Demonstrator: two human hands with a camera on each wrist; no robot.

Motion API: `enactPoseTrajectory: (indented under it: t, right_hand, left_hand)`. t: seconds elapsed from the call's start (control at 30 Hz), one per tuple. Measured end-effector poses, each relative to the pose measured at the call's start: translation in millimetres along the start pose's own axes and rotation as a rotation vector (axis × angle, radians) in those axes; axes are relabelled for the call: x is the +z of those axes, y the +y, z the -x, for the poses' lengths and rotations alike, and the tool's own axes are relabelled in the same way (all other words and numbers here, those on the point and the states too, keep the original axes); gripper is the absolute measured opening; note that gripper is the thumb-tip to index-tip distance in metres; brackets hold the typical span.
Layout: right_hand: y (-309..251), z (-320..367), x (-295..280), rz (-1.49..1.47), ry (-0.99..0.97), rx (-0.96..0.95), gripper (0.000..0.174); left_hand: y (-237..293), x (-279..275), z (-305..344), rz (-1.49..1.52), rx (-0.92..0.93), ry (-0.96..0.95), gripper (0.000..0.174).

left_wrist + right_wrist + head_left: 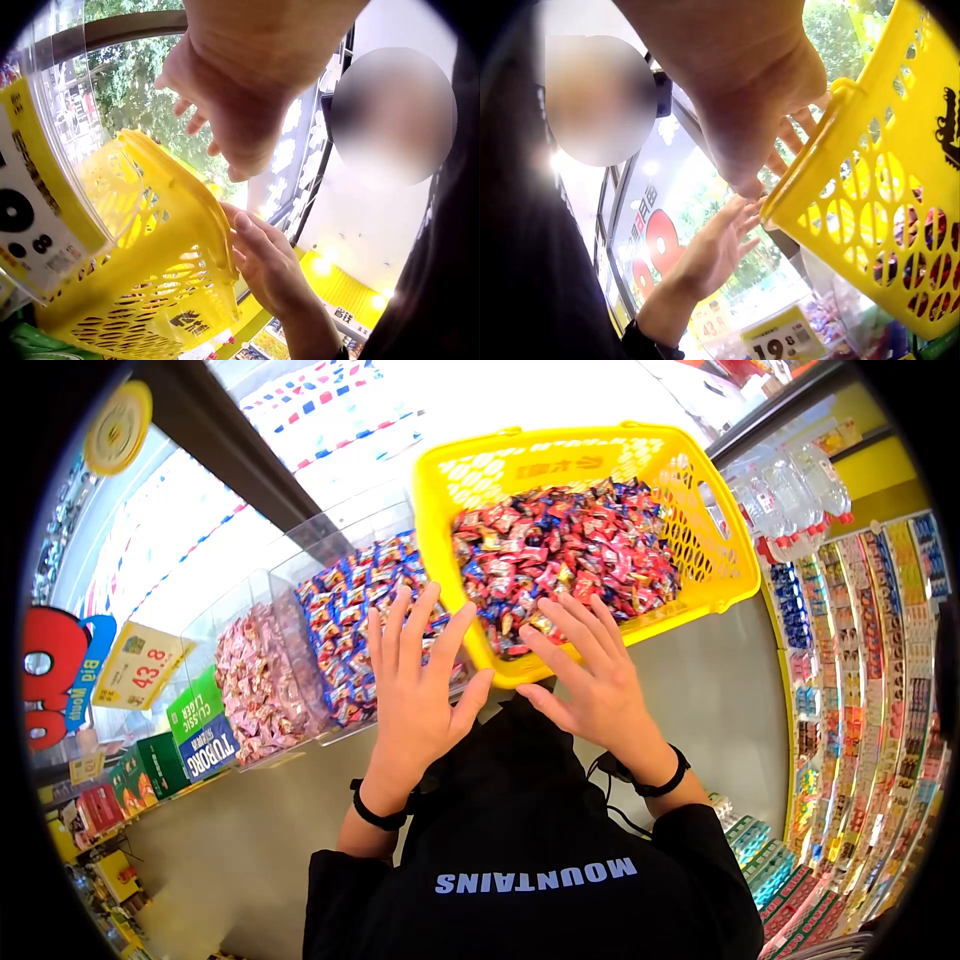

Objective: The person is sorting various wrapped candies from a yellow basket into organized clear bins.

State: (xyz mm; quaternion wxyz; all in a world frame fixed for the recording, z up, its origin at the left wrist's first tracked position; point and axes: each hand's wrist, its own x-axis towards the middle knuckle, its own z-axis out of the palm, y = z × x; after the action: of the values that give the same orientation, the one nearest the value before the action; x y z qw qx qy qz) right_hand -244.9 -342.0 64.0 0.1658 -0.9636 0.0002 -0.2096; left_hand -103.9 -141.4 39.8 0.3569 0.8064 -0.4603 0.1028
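Yellow basket [435, 540]: moulded plastic, rectangular with rounded corners, walls pierced by slots and oval holes. Filled partway with twisted-wrapper candies [570, 550], glossy, mostly red and pink with dark blue and some gold. It is placed in front of the person, just beside clear, hard-edged bins; blue-and-red candies [345, 615] are held in one, pale pink candies [260, 680] in the other.

Both hands are raised side by side, palms down, fingers spread and extended. Left hand [420, 695] is seen in front of the blue-and-red candies, right hand [595, 680] in front of the basket's near rim. Grip is released on both; nothing is grasped. Whether the rim is touched by the right fingers cannot be told. A black band [380, 810] is worn on the left wrist, another [668, 775] on the right; black cloth sleeves end above them.

The basket's contents are best seen from the head view. Outer walls are shown by the wrist views: dark printed characters in the left, a black cartoon figure [949, 127] in the right. Green foliage [142, 82] is seen behind glass in both, and a "19.8" price card [780, 337] is made legible by the right wrist view.
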Motion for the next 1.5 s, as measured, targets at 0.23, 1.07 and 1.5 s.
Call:
enactPoseTrajectory:
  t: [0.23,1.07,1.5]
  right_hand:
    - [83,24,-38,0.008,0.050,0.011,0.066]
    - [258,21,-112,-0.098,0.048,-0.048,0.044]
    - [260,23,-108,-0.095,0.055,0.010,0.040]
  left_hand:
    - [55,41,-34,-0.144,-0.028,-0.128,0.068]
    - [120,140,-289,-0.133,0.323,-0.364,0.048]
    - [30,312,-240,-0.339,0.395,-0.684,0.040]
